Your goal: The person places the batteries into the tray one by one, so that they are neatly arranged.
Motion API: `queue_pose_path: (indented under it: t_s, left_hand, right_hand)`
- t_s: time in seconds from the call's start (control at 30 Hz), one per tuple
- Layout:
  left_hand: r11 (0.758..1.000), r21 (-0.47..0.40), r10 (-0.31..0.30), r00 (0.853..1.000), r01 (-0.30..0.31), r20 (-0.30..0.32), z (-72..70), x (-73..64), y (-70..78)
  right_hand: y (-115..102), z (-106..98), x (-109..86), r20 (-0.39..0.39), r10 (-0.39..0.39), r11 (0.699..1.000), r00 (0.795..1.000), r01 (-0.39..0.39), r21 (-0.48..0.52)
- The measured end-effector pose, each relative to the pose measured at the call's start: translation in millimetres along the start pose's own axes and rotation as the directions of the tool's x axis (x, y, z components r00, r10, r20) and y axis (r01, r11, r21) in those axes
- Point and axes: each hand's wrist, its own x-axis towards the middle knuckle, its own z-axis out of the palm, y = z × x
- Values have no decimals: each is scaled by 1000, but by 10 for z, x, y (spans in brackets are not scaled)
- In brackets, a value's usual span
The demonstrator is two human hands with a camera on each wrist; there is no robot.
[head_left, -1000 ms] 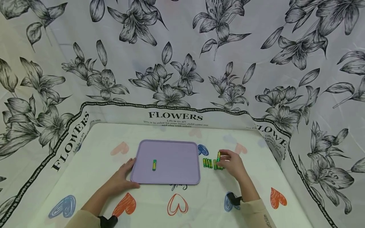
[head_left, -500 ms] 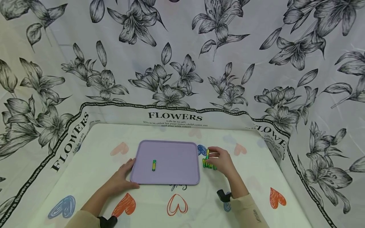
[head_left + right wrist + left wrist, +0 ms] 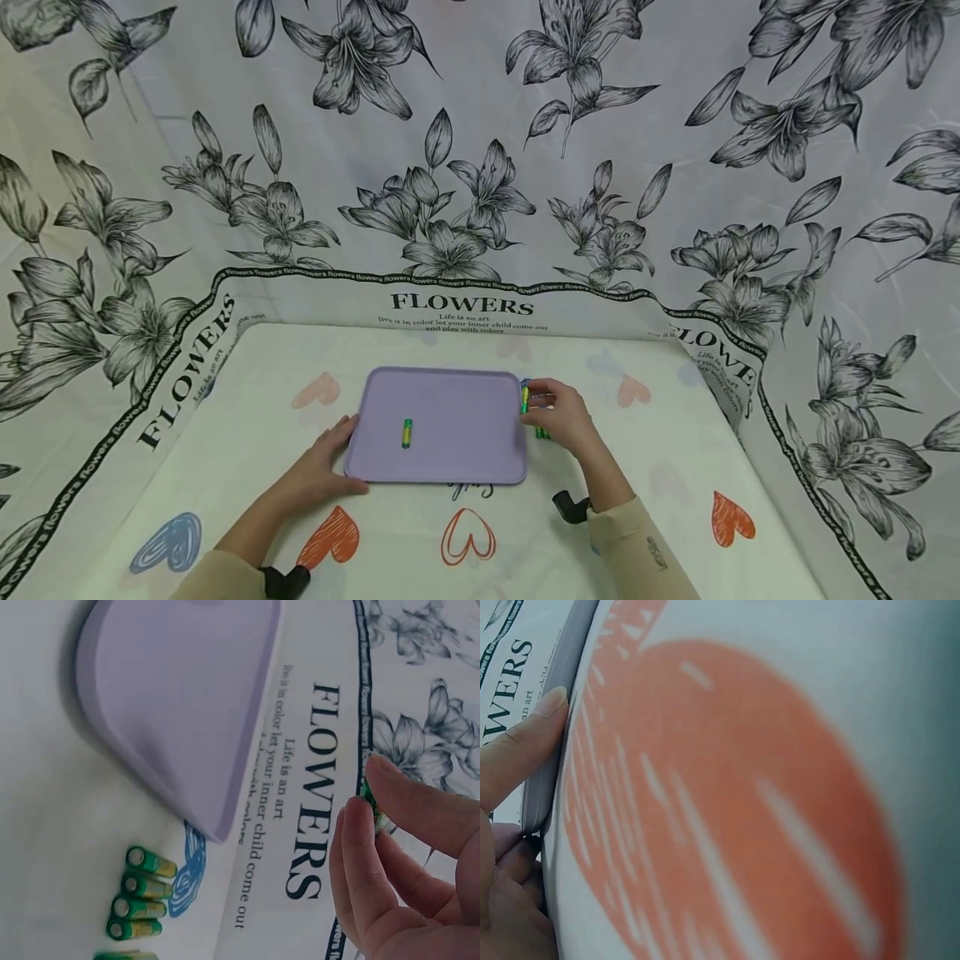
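Observation:
A lilac tray [image 3: 465, 433] lies on the table with one green and yellow battery [image 3: 407, 433] standing out on its left half. My left hand [image 3: 321, 462] holds the tray's near left corner, thumb along the front edge and fingers along the left side. Between thumb and fingertips, my right hand [image 3: 562, 417] pinches another battery [image 3: 370, 796], held lengthwise at the tray's right edge in the head view. Several more batteries [image 3: 144, 886] lie side by side on the cloth off the tray's right end; in the head view the right hand hides most of them.
A white cloth with printed hearts [image 3: 468, 537] covers the table. Behind and at both sides hangs a floral curtain [image 3: 450, 225]. Dark wrist mounts [image 3: 572, 507] stick out at both sleeves.
My right hand has moved left from the loose batteries to the tray's right edge, carrying the pinched battery. The left hand, the tray and the battery on it stay put.

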Motion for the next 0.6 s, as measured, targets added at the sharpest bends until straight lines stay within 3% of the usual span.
queue_pose_path:
  t_s: [0.6]
  left_hand:
    - [1000,-8,-11,1000,11,4,0,14,-13]
  right_hand:
    - [-112,370,122,64,-58,998,996,58,3]
